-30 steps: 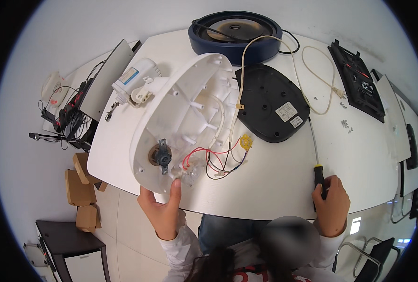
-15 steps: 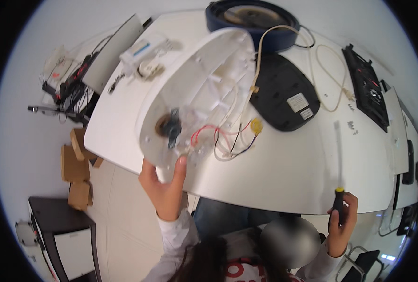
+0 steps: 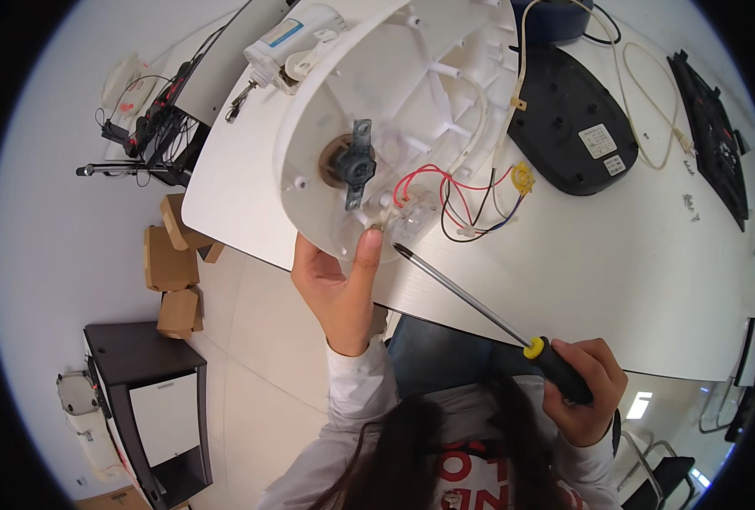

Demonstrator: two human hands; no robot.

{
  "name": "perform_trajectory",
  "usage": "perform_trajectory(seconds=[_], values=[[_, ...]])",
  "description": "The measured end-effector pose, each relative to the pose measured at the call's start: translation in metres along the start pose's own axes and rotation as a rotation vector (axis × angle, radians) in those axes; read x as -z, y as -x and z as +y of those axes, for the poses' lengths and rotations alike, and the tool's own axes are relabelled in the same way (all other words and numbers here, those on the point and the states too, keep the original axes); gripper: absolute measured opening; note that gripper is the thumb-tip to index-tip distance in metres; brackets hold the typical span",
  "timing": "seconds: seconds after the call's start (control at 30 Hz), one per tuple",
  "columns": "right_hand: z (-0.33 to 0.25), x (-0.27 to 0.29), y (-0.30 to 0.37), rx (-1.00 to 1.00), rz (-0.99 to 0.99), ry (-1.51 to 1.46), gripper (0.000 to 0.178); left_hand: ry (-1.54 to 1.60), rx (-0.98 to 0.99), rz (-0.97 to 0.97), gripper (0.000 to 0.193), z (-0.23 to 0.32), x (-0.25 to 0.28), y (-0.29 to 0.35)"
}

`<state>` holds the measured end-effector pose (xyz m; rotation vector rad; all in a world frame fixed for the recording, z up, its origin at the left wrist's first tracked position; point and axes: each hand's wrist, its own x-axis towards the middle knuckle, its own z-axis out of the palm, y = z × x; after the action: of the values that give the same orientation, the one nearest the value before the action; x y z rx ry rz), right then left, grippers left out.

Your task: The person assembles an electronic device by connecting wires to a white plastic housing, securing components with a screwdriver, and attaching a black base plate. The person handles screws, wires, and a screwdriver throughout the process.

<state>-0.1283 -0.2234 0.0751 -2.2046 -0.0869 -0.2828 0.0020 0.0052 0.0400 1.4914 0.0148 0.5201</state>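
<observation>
My left hand (image 3: 335,289) grips the near edge of a white plastic appliance housing (image 3: 330,98), thumb on the inside. The housing is hollow side up, with ribs and posts within. A dark grey bracket (image 3: 359,166) sits over a brown round piece in it. My right hand (image 3: 588,391) is closed round the black and yellow handle of a screwdriver (image 3: 479,308). The screwdriver's tip is beside my left thumb, close to a clear plastic part (image 3: 415,214); whether it touches cannot be seen. Red and black wires (image 3: 432,170) run from there to a small yellow round component (image 3: 523,178).
A black oval base (image 3: 568,127) with labels lies right of the housing. Beyond are a dark blue round part (image 3: 556,19), a pale cable (image 3: 675,127), loose screws (image 3: 690,206) and a black tool case (image 3: 710,140). A white cylinder (image 3: 296,38) stands far left.
My right hand has swung the screwdriver from pointing away at the right to pointing left, its tip now near my left thumb. The view has shifted; my left hand still grips the housing.
</observation>
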Motion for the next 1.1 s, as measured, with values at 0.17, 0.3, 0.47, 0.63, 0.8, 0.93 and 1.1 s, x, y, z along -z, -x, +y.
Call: perform_trajectory(seconds=[0.17,0.3,0.47,0.63,0.8,0.93,1.1], values=[[0.002,-0.006,-0.006,-0.009,-0.029,-0.013,0.048,0.012,-0.02,0.008,0.046,-0.005,0.001,0.002],[0.005,-0.01,-0.008,-0.012,-0.039,-0.033,0.048,-0.013,-0.057,0.033,0.04,-0.005,-0.003,0.003],[0.007,-0.012,-0.013,0.002,-0.046,-0.043,0.048,-0.006,-0.075,0.043,0.039,-0.006,-0.002,0.003],[0.007,-0.013,-0.011,-0.022,-0.047,-0.05,0.047,-0.002,-0.071,0.039,0.039,-0.006,-0.002,0.002],[0.007,-0.014,-0.01,-0.037,-0.067,-0.086,0.046,-0.003,-0.085,0.038,0.04,-0.007,0.0,0.003],[0.008,-0.014,-0.01,-0.049,-0.085,-0.125,0.047,0.001,-0.09,0.038,0.04,-0.007,-0.002,0.004],[0.007,-0.013,-0.009,-0.038,-0.11,-0.112,0.047,0.013,-0.079,0.026,0.041,-0.006,-0.001,0.005]])
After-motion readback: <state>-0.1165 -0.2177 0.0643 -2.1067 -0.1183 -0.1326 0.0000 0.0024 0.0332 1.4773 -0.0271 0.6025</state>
